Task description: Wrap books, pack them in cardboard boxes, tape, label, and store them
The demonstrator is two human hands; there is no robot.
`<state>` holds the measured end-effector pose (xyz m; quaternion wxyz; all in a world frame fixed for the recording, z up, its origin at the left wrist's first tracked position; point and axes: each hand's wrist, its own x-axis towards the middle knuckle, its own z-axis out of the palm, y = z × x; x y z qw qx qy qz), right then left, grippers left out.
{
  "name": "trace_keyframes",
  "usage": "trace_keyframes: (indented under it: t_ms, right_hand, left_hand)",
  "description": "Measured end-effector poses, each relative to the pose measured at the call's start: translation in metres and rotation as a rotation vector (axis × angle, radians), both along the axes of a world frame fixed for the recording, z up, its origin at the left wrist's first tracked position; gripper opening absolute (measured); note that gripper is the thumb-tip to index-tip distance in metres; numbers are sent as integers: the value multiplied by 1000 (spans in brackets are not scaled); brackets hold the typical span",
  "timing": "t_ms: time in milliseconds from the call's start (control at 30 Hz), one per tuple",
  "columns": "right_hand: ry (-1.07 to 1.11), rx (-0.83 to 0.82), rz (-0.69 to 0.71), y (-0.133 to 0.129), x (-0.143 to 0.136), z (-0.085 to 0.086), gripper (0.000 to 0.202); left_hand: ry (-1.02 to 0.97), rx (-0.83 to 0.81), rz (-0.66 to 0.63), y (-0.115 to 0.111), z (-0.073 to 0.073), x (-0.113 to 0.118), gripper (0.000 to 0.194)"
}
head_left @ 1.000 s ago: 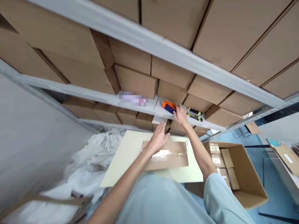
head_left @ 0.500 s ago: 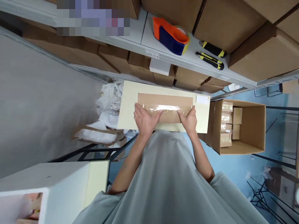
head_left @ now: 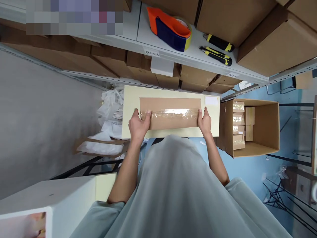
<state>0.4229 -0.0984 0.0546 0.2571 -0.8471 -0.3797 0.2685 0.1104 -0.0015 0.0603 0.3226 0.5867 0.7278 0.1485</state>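
A flat, long cardboard box (head_left: 170,123) lies on the pale yellow tabletop (head_left: 131,96) in front of me, with a shiny strip of clear packing tape (head_left: 173,113) running lengthwise over it. My left hand (head_left: 140,125) grips its left end, thumb on top and the fingers around the side. At the opposite end, my right hand (head_left: 204,121) holds the box with the thumb against its edge. The undersides of both grips are hidden. A small white label (head_left: 211,100) is on the tabletop beyond my right hand.
An open carton (head_left: 266,129) with several small taped boxes stands to the right. On the shelf ahead are an orange and blue tape dispenser (head_left: 170,29) and two utility knives (head_left: 218,56). White plastic bags (head_left: 111,105) are piled at left. A white cabinet (head_left: 66,195) is at lower left.
Both thumbs have drawn back from the taped top toward the box's ends. My left hand has shifted left and now holds the left end. The whole view has shifted slightly.
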Motion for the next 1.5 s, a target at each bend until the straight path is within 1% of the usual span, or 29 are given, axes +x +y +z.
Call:
trace_keyframes:
  t_ms: [67, 133, 200, 333, 400, 433, 467, 533, 633, 733, 800, 833, 900, 1000, 1067, 1100, 1200, 1300, 1367, 1500]
  right_hand:
    - [-25, -7, -5, -1, -4, 3, 91]
    - [-16, -20, 5, 0, -10, 9, 80]
    - [-17, 0, 9, 1, -17, 17, 70]
    - [19, 167, 27, 2, -28, 34, 63]
    - [47, 229, 17, -2, -34, 34, 62]
    - [52, 245, 5, -6, -37, 30, 62]
    - [52, 252, -11, -11, -40, 23, 62]
    - [50, 236, -46, -23, -49, 3, 62]
    - [72, 149, -89, -41, -63, -32, 56]
    - [92, 75, -124, -58, -79, -62, 42]
    - [100, 16, -152, -67, -88, -78, 32]
    - [104, -19, -169, -70, -91, -84, 27]
    - [113, -78, -197, -76, -96, -95, 19]
    - [132, -108, -209, -79, -100, -105, 16]
    - [150, -96, -206, -78, -102, -108, 20]
    - [158, -86, -204, -76, -104, -109, 22]
    - [178, -46, -196, -74, -108, -104, 28]
    - [187, 4, -180, -76, -110, -95, 36]
    - [188, 32, -161, -76, -112, -87, 39]
    - [155, 74, -95, -68, -120, -71, 35]
  left_hand:
    - [34, 30, -4, -2, 2, 3, 63]
    - [45, 61, -44, -2, 5, 2, 55]
    - [43, 90, -73, 1, 10, -2, 50]
    - [5, 193, -76, 16, 19, -22, 54]
    - [-38, 251, -61, 22, 18, -34, 57]
    - [-74, 263, -59, 24, 15, -41, 57]
    - [-117, 261, -61, 24, 10, -47, 56]
    - [-203, 226, -65, 20, -8, -61, 50]
    - [-259, 146, -61, 4, -46, -83, 35]
    - [-202, 4, -92, -15, -86, -105, 18]
    - [-163, -81, -126, -25, -107, -117, 16]
    - [-153, -109, -138, -28, -115, -122, 17]
    - [-147, -139, -157, -31, -128, -127, 25]
    - [-176, -185, -177, -30, -139, -127, 49]
    - [-201, -243, -201, -27, -144, -123, 61]
    - [-205, -269, -213, -26, -145, -121, 60]
    - [-185, -287, -236, -21, -143, -120, 44]
    - [-181, -243, -230, -12, -137, -127, 37]
    - [-181, -202, -257, -5, -132, -132, 35]
    - [-170, -219, -348, 9, -122, -141, 30]
